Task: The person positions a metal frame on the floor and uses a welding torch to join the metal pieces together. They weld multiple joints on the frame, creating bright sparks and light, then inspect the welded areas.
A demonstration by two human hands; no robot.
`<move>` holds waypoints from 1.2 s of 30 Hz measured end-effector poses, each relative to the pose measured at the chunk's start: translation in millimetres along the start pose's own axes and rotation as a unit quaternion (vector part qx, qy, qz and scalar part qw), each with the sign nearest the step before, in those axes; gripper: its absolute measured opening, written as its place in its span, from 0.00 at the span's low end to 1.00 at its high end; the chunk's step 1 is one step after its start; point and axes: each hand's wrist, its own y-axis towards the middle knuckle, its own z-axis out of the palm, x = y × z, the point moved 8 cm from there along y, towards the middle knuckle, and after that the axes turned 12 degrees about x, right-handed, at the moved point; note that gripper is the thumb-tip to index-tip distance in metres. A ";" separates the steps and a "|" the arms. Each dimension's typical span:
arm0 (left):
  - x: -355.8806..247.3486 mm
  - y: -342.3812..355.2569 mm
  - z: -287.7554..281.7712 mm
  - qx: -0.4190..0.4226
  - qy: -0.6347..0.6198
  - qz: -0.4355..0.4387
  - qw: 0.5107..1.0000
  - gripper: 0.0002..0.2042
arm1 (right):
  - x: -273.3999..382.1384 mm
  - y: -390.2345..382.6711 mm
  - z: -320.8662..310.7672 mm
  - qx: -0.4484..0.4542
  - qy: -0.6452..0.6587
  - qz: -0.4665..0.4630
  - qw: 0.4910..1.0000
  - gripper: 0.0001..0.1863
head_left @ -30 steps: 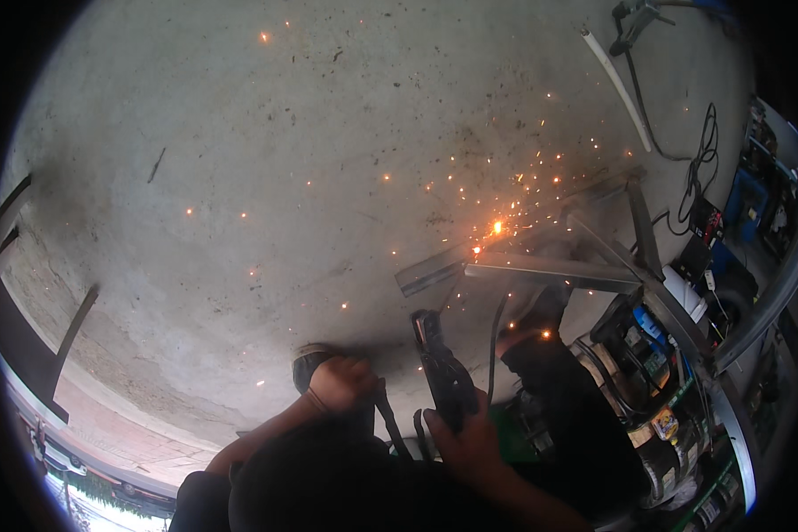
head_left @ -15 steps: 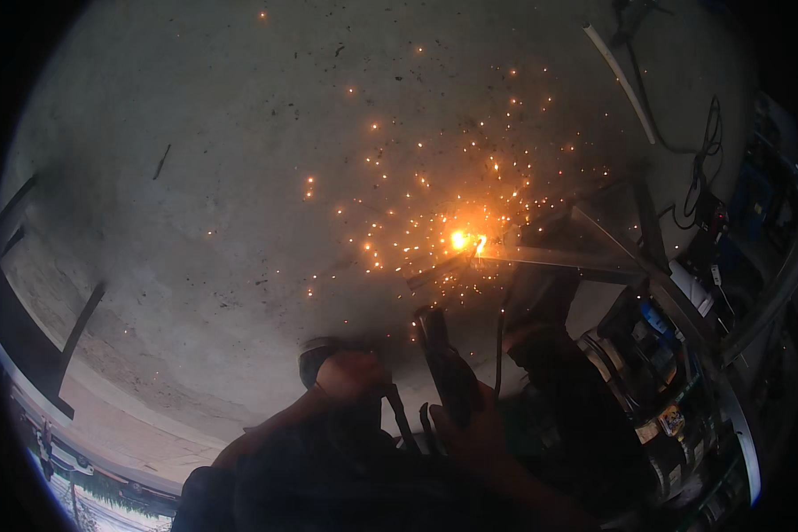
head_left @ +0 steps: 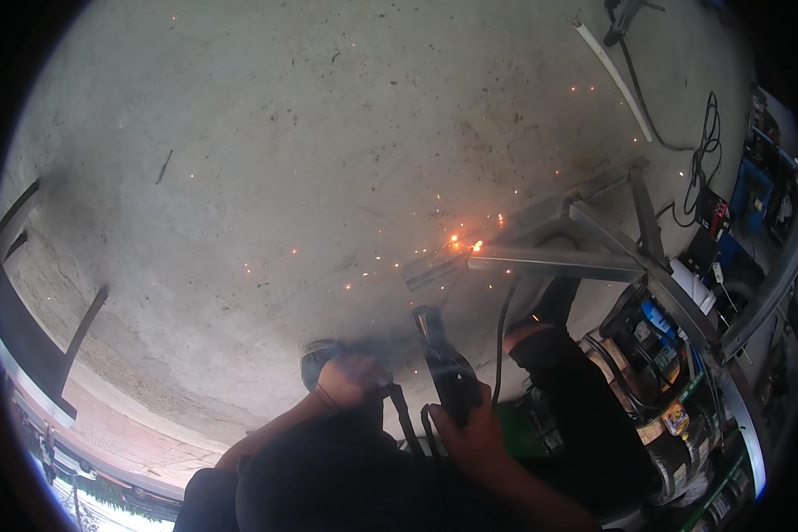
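My right hand grips a black welding holder, angled up toward a steel frame of angle and bar pieces. At the frame's left end glows an orange hot spot, with scattered sparks and light smoke around it. My left hand is closed beside a black strap, over my leg and shoe; what it holds is unclear. A black cable hangs between the holder and my right leg.
Concrete floor lies ahead. A pale tube and coiled cables are at the upper right. Tools and machines crowd the right side. A dark metal piece with bars stands at left; brick paving shows beyond.
A bright burst of sparks flared half a second ago and has since died down to a small glow; the view is lighter again. My hands have stayed nearly in place.
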 end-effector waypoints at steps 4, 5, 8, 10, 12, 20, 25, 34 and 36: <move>8.0 -6.8 12.6 -0.011 0.000 0.000 1.000 0.05 | 4.6 -0.4 -3.0 -0.017 0.007 -0.015 1.000 0.38; 10.2 -9.6 17.2 -0.004 -0.011 -0.005 1.000 0.05 | 6.9 -0.7 -3.6 -0.018 0.009 -0.028 0.999 0.37; 9.0 -11.5 10.0 -0.041 -0.028 -0.006 0.999 0.08 | 9.6 0.1 -3.7 -0.018 0.028 -0.057 0.998 0.35; 2.8 -6.8 4.9 -0.023 -0.006 0.001 1.000 0.09 | 7.2 2.1 -2.5 -0.019 0.064 -0.059 0.996 0.34; 2.6 -6.2 3.8 -0.015 -0.015 -0.008 1.000 0.08 | 12.8 0.2 -3.5 -0.022 0.049 -0.053 0.997 0.33; 21.4 -28.5 59.6 0.014 -0.007 0.009 1.000 0.11 | 26.1 -11.6 -8.8 0.069 -0.066 -0.018 0.995 0.30; 17.9 -18.7 41.6 0.021 -0.005 0.028 0.999 0.12 | -0.9 -34.3 -46.0 0.069 -0.192 -0.009 0.979 0.23; 16.0 -14.4 33.2 0.030 -0.029 0.032 0.999 0.12 | -41.6 -104.6 -129.4 -0.083 -0.238 -0.164 0.954 0.19; 17.5 -17.2 33.6 0.010 -0.032 0.002 0.999 0.13 | -53.2 -109.5 -135.8 -0.082 -0.187 -0.151 0.967 0.18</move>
